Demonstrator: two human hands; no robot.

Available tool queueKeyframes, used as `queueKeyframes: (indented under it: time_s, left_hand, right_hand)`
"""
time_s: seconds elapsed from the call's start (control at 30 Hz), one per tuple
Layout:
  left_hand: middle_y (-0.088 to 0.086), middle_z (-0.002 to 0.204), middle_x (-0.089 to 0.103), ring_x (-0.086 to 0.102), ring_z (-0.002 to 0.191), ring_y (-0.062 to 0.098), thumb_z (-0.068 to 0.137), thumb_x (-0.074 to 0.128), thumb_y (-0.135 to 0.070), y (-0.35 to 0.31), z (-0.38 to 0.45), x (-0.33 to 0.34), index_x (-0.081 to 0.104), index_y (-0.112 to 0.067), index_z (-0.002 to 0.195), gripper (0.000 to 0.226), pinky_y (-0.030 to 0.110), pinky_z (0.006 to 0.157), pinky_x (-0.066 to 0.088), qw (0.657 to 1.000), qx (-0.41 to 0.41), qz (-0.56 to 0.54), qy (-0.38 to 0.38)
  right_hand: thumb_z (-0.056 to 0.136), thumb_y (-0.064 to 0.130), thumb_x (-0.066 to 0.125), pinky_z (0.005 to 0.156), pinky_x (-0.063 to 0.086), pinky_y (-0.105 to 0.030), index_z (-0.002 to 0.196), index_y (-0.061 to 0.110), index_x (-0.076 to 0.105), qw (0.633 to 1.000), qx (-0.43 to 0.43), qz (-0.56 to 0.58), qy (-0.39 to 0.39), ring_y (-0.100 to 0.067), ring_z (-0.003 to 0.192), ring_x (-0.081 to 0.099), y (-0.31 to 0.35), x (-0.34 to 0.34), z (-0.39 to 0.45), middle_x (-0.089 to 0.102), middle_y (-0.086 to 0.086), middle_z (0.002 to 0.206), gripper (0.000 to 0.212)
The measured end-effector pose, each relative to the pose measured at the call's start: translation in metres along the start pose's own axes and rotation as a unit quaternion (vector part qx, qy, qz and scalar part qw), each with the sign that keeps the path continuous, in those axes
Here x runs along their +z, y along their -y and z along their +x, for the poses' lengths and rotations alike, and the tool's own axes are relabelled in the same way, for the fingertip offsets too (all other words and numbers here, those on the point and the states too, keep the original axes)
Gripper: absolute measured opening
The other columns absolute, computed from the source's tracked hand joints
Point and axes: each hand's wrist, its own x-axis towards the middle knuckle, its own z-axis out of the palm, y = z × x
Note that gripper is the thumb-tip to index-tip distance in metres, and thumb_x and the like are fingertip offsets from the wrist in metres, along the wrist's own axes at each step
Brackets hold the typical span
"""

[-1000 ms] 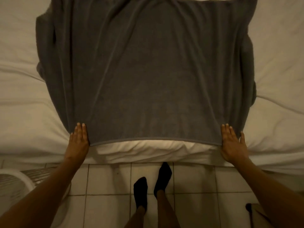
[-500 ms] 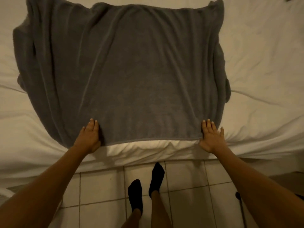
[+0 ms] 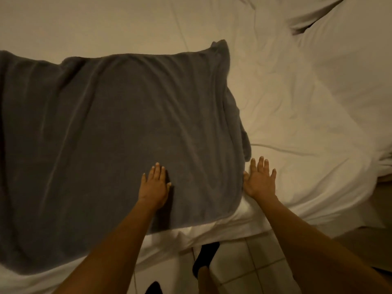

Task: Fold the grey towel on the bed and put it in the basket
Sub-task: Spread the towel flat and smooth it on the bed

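While the grey towel (image 3: 106, 145) lies spread over the white bed (image 3: 297, 124), both hands rest flat near its right end. Left hand (image 3: 154, 185): palm down on the towel, fingers straight and together, pointing away from the person, a short way in from the near hem; grip released, nothing pinched. Right hand (image 3: 259, 181): palm down with fingers splayed, lying mostly on the sheet just beside the towel's right edge, its thumb side touching or nearly touching that edge; grip released as well, no cloth gathered that I can see.

Towel: one broad layer, lightly creased, running off the left border of the view. Far right corner is rumpled and stands slightly peaked; the right edge is bunched into a small fold partway down. Near hem hangs close to the mattress edge.

Below the bed: pale tiled floor (image 3: 254, 264) and one foot in a black sock (image 3: 204, 258); a second dark shape at the bottom border, likely the other sock, mostly cut off.
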Motion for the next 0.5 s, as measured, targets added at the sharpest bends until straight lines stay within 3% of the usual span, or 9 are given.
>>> queueKeyframes:
  time_s: [0.27, 0.5]
  left_hand:
    - [0.009, 0.161, -0.007, -0.002, 0.149, 0.022, 0.101, 0.03, -0.039, -0.09, 0.088, -0.019, 0.003, -0.009, 0.151, 0.065, 0.045, 0.119, 0.007, 0.997, 0.065, 0.029, -0.015]
    - [0.01, 0.16, -0.007, -0.001, 0.148, 0.024, 0.101, 0.029, -0.038, -0.155, 0.17, -0.077, 0.006, -0.011, 0.152, 0.062, 0.046, 0.119, 0.008, 0.988, 0.122, 0.031, -0.093]
  right_hand:
    - [0.1, 0.044, 0.021, 0.117, 0.001, -0.05, 0.152, 0.013, 0.008, 0.999, 0.006, 0.04, -0.037, -0.029, 0.147, -0.005, -0.011, 0.011, 0.078, -0.001, -0.014, 0.16, 0.061]
    - [0.1, 0.041, 0.023, 0.117, 0.003, -0.05, 0.148, 0.01, 0.028, 0.995, 0.009, 0.067, -0.078, -0.029, 0.147, -0.001, -0.014, 0.028, 0.102, 0.004, -0.015, 0.16, 0.058]
